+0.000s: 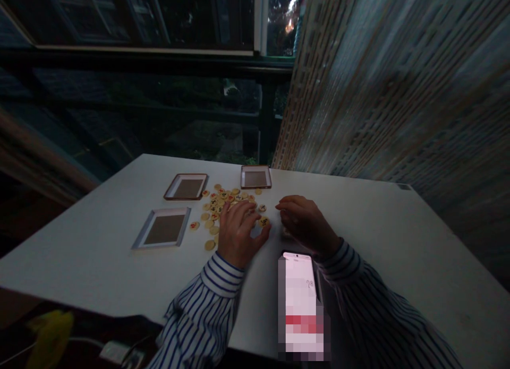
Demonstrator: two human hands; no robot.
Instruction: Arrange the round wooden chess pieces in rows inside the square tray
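My left hand (240, 235) arches over a loose heap of round Chinese chess pieces (215, 202), pale wood with red or dark characters. Between its thumb and forefinger is one chess piece (263, 221), character side up. Just beyond lies another piece (262, 207) with a dark mark. To the right, my right hand (305, 220) is held above the table with its fingers curled together. What its fingers hold, if anything, is hidden. A stray piece (194, 225) with a red character lies left of the heap.
Three shallow rectangular trays or frames stand around the heap: a front-left one (163, 230), a back-left one (186, 188) and a back one (255, 178). A lit phone (300, 289) lies near the edge of the white table (99, 225). A string curtain (358, 93) hangs behind.
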